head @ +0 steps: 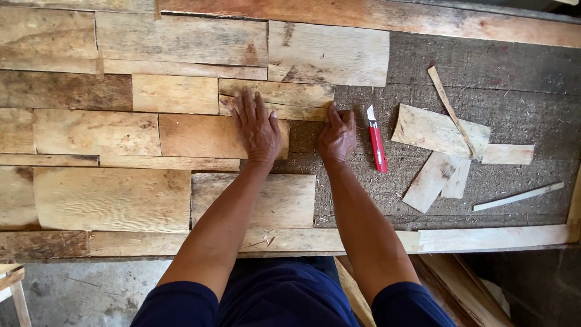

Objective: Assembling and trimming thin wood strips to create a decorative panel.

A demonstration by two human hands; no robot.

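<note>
My left hand [257, 126] lies flat, fingers spread, on a thin pale wood sheet [275, 100] set among other sheets pieced together on a rough brown board [514, 115]. My right hand [338, 134] presses with bent fingers at that sheet's right edge, where the bare board begins. Neither hand holds anything. A red utility knife [377, 144] with its blade out lies on the board just right of my right hand.
Loose offcuts of wood sheet [439, 130] and thin strips [517, 197] lie on the board to the right. Glued sheets cover the board's left half [112, 200]. A long strip [493, 237] runs along the near edge. Concrete floor [85, 293] shows below.
</note>
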